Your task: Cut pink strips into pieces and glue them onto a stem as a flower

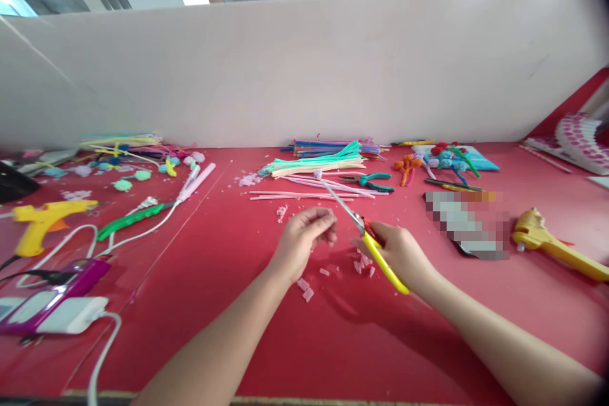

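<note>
My right hand (402, 254) grips yellow-handled scissors (375, 247), their blades pointing up and left toward a bundle of pastel straws (316, 168). My left hand (304, 238) is curled just left of the blades, fingertips pinched on something small and pink that I cannot make out. Several short pink cut pieces (364, 263) lie on the red table (333, 336) between and below my hands, with more pink bits (305, 288) near my left wrist.
Green-handled pliers (375, 183) lie behind the scissors. A yellow glue gun (40, 222), cables and a purple device (52, 295) sit at the left. Another yellow tool (556, 244) lies at the right. Pipe-cleaner flowers (447, 158) rest by the white back wall.
</note>
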The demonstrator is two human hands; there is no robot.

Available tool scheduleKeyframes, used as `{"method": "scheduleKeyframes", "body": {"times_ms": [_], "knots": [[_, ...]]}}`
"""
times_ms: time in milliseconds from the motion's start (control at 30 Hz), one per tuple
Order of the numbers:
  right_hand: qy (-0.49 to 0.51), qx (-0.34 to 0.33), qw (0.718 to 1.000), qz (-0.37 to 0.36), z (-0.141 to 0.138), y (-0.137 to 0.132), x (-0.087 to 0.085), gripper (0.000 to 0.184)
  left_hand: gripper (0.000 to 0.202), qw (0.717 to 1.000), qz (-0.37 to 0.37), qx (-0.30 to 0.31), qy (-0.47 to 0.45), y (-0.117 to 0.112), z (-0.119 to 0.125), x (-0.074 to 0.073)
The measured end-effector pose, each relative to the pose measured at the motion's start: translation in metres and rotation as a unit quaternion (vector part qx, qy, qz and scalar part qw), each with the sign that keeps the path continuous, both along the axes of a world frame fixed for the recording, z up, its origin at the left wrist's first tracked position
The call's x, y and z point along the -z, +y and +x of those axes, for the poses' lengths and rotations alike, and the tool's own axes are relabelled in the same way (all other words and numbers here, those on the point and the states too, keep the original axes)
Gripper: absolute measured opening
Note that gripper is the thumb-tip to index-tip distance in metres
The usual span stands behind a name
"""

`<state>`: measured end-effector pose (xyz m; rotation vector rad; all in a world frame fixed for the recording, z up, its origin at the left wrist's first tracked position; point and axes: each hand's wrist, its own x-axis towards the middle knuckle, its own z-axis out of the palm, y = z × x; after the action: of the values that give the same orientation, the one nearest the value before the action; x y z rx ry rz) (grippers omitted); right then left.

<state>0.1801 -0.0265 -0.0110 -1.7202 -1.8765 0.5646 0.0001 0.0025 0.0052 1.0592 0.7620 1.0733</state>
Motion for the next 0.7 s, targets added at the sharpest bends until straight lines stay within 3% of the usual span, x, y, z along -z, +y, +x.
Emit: {"method": "scheduleKeyframes", "body": {"times_ms": [133, 267, 400, 700], "knots": [[0.208, -0.013, 0.974, -0.085, -0.002, -0.001, -0.008, 0.025, 0.015, 0.990, -0.030, 0.124, 0.056, -0.008, 0.006, 0.001], [0.311, -0.047, 0.941, -0.126, -0.003, -0.005, -0.016, 0.016, 0.019, 0.979, -0.043, 0.174, 0.099, -0.013, 0.008, 0.000], [0.311, -0.059, 0.937, -0.147, -0.006, -0.008, -0.020, 0.016, 0.019, 0.976, -0.014, 0.175, 0.126, -0.014, 0.008, -0.002], [0.268, -0.056, 0.954, -0.125, -0.008, -0.009, -0.016, 0.014, 0.014, 0.977, 0.054, 0.111, 0.176, -0.017, 0.011, 0.002]]}}
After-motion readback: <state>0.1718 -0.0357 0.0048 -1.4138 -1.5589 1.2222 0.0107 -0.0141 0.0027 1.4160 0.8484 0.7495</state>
